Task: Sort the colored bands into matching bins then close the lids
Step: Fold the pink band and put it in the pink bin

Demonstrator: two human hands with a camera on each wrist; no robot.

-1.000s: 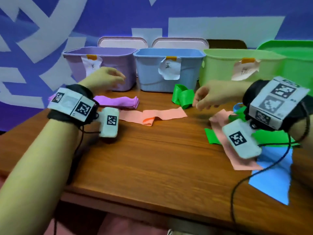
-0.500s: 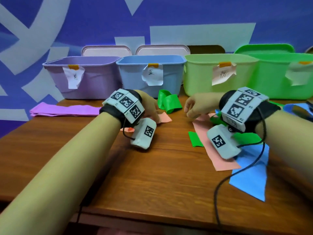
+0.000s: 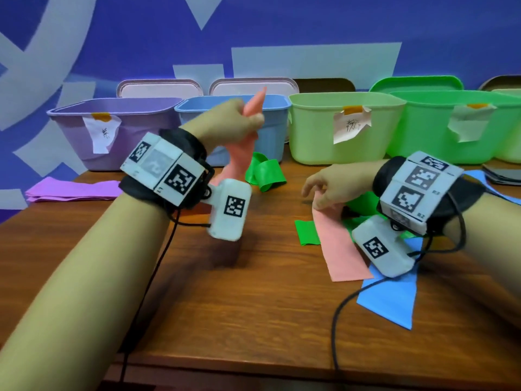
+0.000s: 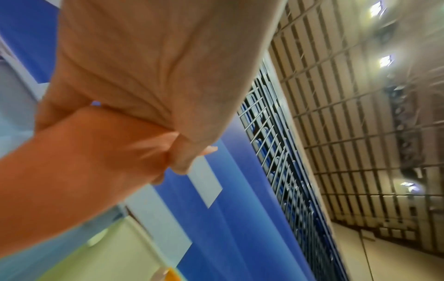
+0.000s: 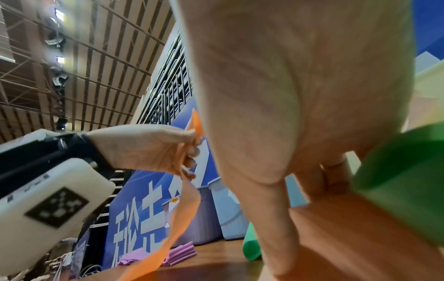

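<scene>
Sorting in progress, head view: left hand is gripping a salmon band in a closed fist, holding it up in front of the blue bin, tail hanging down toward the tabletop. Right hand is lying with fingers relaxed on a second salmon band, not clamping it as far as I can tell. Bins are all standing open, lids propped behind. Purple band, green band and blue band are lying loose, unsorted

Left wrist view: fingers are curling tight around the salmon band, blurred

Right wrist view: right fingers are pressing down on the second salmon band; the left hand is showing its band trailing below

Judging next move: no salmon bin is showing, so finding the matching one by label comes first (labels unreadable here), then dropping without the tail snagging a rim
</scene>
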